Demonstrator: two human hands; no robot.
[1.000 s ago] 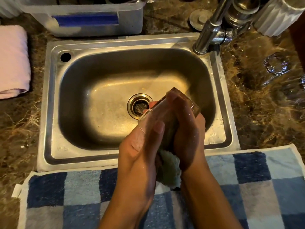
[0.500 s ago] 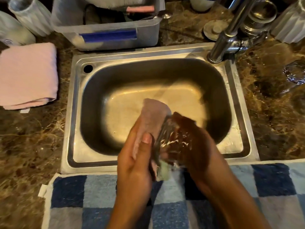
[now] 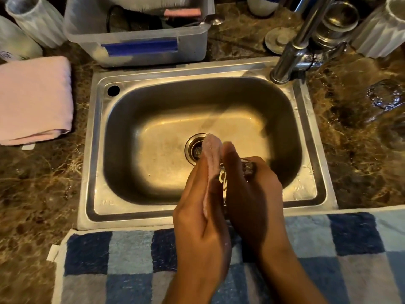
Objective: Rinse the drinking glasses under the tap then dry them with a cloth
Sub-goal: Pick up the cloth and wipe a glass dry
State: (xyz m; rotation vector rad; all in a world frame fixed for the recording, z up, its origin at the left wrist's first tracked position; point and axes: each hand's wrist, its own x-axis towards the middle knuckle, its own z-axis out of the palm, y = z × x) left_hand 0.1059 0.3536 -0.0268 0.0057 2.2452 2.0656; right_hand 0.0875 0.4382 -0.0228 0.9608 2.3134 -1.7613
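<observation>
Over the front of the steel sink, my two hands work a clear drinking glass between them. My right hand curls round the glass and hides most of it; only its rim end shows. My left hand holds a pink cloth against the glass, and the cloth's tip sticks up above my fingers. The chrome tap stands at the sink's back right corner. No running water shows.
A folded pink towel lies left of the sink. A blue checked towel covers the counter's front edge. Behind the sink stands a plastic tub. More clear glasses lie on the wet marble at right. Ribbed white cups stand at the back left.
The glass has been turned between my hands, and the pink cloth has come up over it. Both hands stay over the sink's front. The view has shifted to take in more of the left counter.
</observation>
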